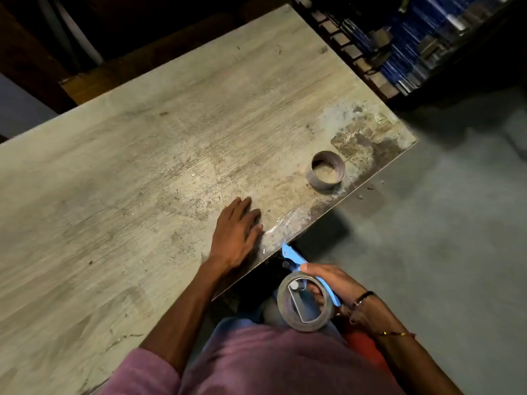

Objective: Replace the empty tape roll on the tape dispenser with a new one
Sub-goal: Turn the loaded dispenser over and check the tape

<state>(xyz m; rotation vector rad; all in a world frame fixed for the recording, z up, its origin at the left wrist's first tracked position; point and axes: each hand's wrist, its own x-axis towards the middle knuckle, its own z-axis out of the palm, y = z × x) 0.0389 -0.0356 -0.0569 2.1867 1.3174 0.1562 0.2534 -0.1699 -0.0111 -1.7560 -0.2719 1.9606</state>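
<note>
An empty cardboard tape core (325, 170) stands on its rim on the worn table (142, 172), near the right corner. My left hand (237, 233) rests flat on the table close to the front edge, fingers apart, holding nothing. Below the table edge my right hand (332, 283) grips a blue tape dispenser (293, 259). A roll of tape (305, 306) sits on the dispenser's hub, and a fingertip shows through the roll's opening. A strip of clear tape (273, 228) appears stuck along the table edge just right of my left hand.
A dark rack with blue and silver packs (407, 44) stands beyond the table's far right corner. Grey concrete floor (442, 223) lies to the right, with small scraps under the table corner. A dark wooden piece is behind the table's far edge.
</note>
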